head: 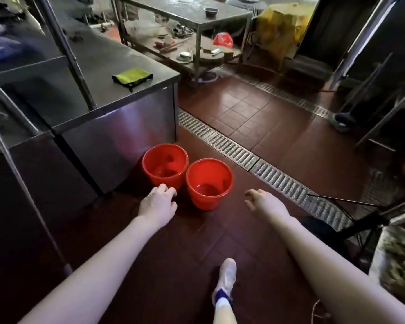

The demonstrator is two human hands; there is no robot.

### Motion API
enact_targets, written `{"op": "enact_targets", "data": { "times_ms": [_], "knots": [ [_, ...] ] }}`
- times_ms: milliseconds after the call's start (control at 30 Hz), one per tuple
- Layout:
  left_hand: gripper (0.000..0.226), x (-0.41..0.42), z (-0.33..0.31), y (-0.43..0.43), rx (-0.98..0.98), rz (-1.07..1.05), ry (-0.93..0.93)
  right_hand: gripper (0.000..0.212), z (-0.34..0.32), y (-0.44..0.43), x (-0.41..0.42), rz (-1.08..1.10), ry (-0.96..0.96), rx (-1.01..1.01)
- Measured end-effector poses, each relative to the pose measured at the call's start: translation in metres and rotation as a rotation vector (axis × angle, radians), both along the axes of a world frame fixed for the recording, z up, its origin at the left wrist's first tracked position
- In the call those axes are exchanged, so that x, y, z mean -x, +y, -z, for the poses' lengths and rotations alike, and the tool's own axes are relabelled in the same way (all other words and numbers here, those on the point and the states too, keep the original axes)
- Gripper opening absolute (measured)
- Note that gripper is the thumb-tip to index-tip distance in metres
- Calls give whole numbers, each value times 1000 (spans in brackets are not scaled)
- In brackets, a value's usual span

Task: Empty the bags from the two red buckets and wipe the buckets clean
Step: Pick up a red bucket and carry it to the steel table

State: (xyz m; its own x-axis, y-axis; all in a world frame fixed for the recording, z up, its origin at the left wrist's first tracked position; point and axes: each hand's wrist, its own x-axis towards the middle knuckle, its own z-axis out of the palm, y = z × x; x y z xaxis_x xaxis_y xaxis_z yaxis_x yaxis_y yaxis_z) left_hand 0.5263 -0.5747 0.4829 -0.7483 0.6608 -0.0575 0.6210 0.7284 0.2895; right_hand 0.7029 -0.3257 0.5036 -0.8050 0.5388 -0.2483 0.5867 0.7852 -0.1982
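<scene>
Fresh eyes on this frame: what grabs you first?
Two bright red buckets stand side by side on the dark tiled floor: one bucket against the steel counter, the other bucket to its right, with no bags visible inside. The left hand and right hand reach toward them, holding nothing. A green cloth lies on the countertop, and a drain grate crosses the floor behind.

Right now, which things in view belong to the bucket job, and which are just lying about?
Job: left bucket and right bucket, both without bags; green cloth on the counter, likely for wiping.
Lying about: bowl on the far table; red bag on its lower shelf; yellow sack; floor drain.
</scene>
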Motion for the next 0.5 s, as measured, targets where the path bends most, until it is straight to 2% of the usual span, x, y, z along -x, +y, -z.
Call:
{"op": "enact_targets", "data": {
  "times_ms": [267, 400, 500],
  "knots": [
    [38, 87, 74, 142, 25, -120, -221, 43, 81, 161, 124, -21, -116, 150],
    [40, 128, 126, 194, 73, -179, -298, 42, 147, 214, 171, 15, -171, 206],
    [42, 160, 188, 226, 80, -252, -389, 45, 215, 243, 201, 76, -230, 258]
  ]
}}
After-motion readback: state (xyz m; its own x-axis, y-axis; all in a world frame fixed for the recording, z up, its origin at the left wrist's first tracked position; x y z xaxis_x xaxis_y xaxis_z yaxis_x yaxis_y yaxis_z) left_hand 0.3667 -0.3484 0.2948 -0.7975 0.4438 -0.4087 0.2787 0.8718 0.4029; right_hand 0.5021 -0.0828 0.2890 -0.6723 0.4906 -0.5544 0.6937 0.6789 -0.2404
